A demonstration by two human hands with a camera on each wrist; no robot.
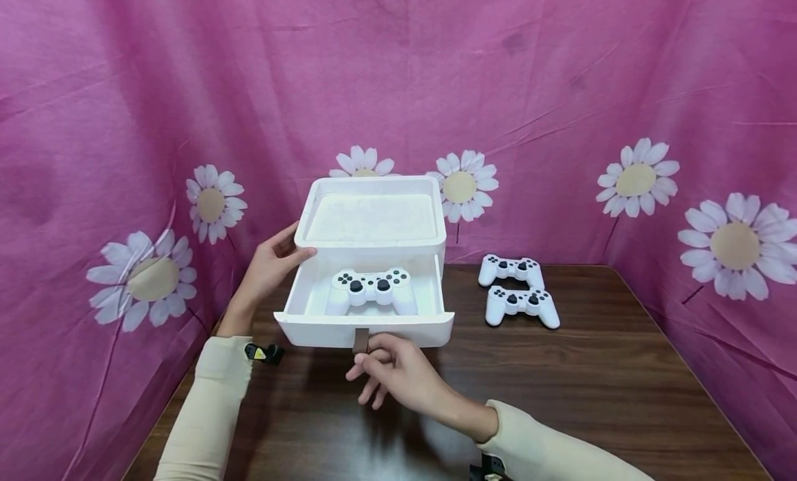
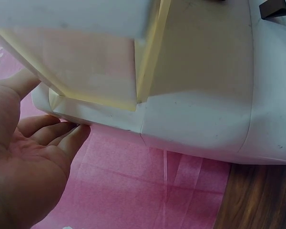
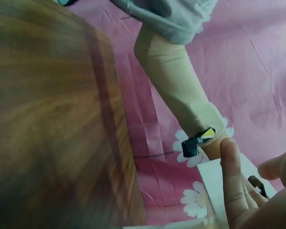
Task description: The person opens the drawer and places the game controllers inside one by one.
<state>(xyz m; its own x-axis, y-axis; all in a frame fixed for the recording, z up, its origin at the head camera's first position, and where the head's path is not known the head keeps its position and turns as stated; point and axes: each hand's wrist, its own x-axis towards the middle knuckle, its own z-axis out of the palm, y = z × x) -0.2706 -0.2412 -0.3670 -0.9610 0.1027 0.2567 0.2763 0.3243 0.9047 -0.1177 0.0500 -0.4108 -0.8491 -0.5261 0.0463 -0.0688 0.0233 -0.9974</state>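
A white drawer unit [image 1: 373, 214] with a recessed top stands on the table. Its upper drawer [image 1: 364, 331] is pulled out, and a white game controller [image 1: 371, 291] with black sticks lies inside. My left hand [image 1: 269, 270] grips the unit's left front corner; in the left wrist view the thumb and fingers lie on either side of that corner. The brown tab handle [image 1: 361, 340] on the drawer front is between the thumb and index finger of my right hand [image 1: 401, 374], the other fingers spread below. Part of that contact is hidden.
Two more white controllers, a rear one [image 1: 512, 270] and a front one [image 1: 521, 306], lie to the right on the brown wooden table [image 1: 591, 384]. A second dark tab [image 2: 274, 8] shows lower on the unit. Pink flowered cloth [image 1: 535, 121] hangs behind and at both sides.
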